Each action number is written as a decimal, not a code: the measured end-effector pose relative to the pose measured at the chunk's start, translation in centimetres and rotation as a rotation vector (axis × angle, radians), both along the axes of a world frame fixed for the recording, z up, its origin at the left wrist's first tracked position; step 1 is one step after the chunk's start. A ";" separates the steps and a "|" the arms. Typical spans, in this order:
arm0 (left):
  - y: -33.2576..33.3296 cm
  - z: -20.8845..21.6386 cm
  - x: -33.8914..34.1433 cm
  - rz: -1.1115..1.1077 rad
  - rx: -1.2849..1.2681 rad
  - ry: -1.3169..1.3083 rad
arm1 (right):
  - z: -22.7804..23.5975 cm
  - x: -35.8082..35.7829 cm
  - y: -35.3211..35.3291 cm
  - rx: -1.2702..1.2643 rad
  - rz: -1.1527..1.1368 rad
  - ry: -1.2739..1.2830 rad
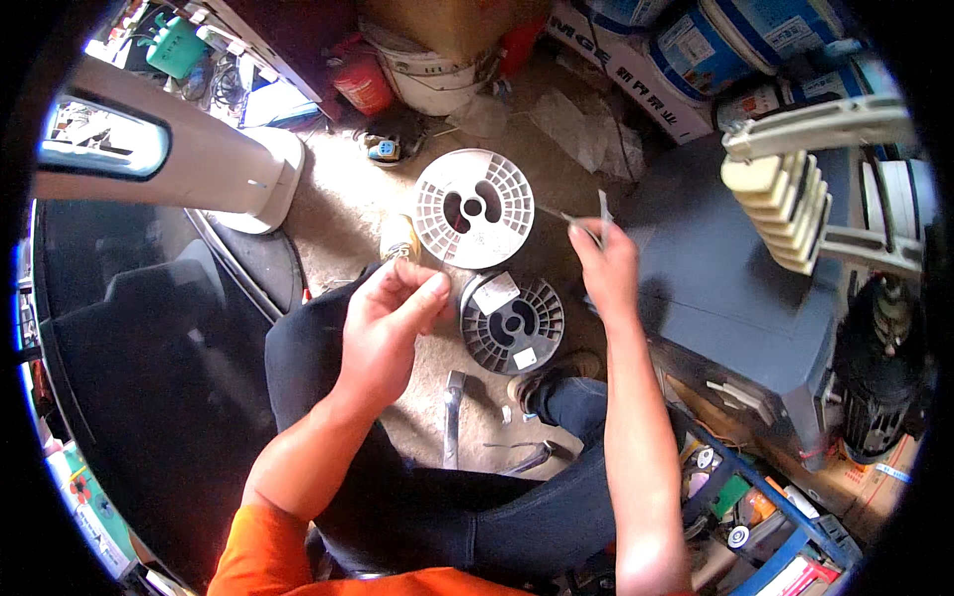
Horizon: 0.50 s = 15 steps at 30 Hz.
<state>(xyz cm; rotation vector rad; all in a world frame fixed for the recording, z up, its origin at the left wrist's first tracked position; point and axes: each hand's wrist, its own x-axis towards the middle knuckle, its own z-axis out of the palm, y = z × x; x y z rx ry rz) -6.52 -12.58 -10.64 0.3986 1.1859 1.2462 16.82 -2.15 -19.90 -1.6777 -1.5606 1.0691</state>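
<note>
My left hand (386, 323) is closed, thumb pressed to the bent fingers; whatever it may pinch is too small to make out. Level with it on the other side, my right hand (608, 273) is closed on a thin silvery strip (603, 211), whose exact kind is unclear. A fine line runs from its fingertips toward the white spool. Between and beyond my hands lies the white plastic spool (508, 211) with a slotted, gridded face. Just nearer, partly under it, is a black spool (545, 318) bearing pale labels.
A long metal tool (452, 422) and a dark, thin-armed object (537, 457) lie between my legs. A large black panel (149, 338) stands left, a grey cabinet (740, 263) right. A white bucket (427, 84) is at the back; a blue-edged tool tray (785, 502) sits lower right.
</note>
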 end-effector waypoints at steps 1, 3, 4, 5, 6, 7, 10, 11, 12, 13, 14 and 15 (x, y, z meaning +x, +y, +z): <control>0.3 0.5 -0.1 -0.010 0.011 0.059 | -3.3 -0.3 2.1 -0.053 -0.008 0.022; 0.6 0.5 0.2 0.085 0.029 -0.003 | -7.6 -1.2 5.2 -0.084 0.004 0.042; 0.9 0.5 0.3 0.114 0.019 -0.029 | -9.4 -1.7 6.4 -0.054 0.021 0.042; 1.1 0.3 0.5 0.142 0.002 -0.065 | -11.8 -2.1 7.4 -0.046 0.001 0.066; 1.5 0.6 0.7 0.125 -0.026 -0.054 | -14.6 -2.2 8.1 -0.032 -0.026 0.087; 1.8 0.9 0.8 0.119 -0.055 -0.040 | -16.0 -2.5 8.5 -0.021 -0.042 0.110; 1.8 0.2 0.7 0.153 -0.037 -0.116 | -17.2 -2.7 8.9 -0.288 0.091 0.152; 1.9 0.1 0.8 0.156 -0.043 -0.117 | -17.1 -2.7 9.0 -0.378 0.066 0.196; 1.9 0.2 0.8 0.156 -0.046 -0.120 | -16.7 -2.6 9.3 -0.465 0.036 0.237; 2.1 0.3 0.9 0.145 -0.063 -0.116 | -16.3 -2.4 9.5 -0.550 0.005 0.279; 2.0 0.2 1.0 0.153 -0.066 -0.123 | -16.3 -2.4 9.5 -0.635 -0.026 0.321; 2.1 0.1 1.1 0.152 -0.064 -0.134 | -16.9 -2.3 9.6 -0.526 -0.053 0.343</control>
